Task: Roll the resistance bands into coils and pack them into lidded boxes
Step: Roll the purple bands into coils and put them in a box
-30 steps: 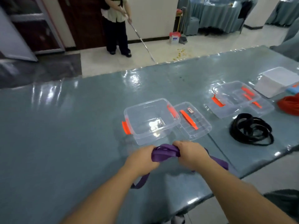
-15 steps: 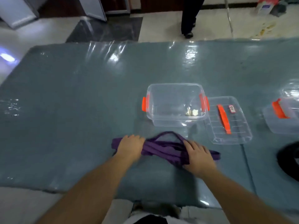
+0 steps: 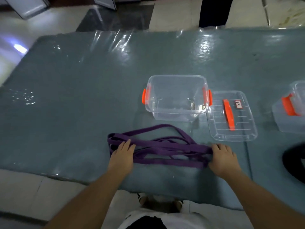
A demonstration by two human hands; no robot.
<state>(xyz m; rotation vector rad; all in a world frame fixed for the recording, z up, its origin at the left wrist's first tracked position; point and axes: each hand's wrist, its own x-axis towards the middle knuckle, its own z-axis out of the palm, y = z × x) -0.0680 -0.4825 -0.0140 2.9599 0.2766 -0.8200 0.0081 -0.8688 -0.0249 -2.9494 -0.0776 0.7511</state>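
Both hands flat on purple band [image 3: 165,152], fingers straight.
Left hand [image 3: 122,156] & right hand [image 3: 222,160] press its ends; clear box [image 3: 176,96] w/ lid [image 3: 231,116] beyond; black band [image 3: 295,164] cut off at right.

Glossy clear film gleams over the grey-blue desk [image 3: 82,96], wrinkled and catching glare. The box [image 3: 176,96] and its lid [image 3: 231,116] are see-through smooth plastic with shiny orange clips; the purple band [image 3: 165,149] looks matt and rubbery, flat as ribbon.
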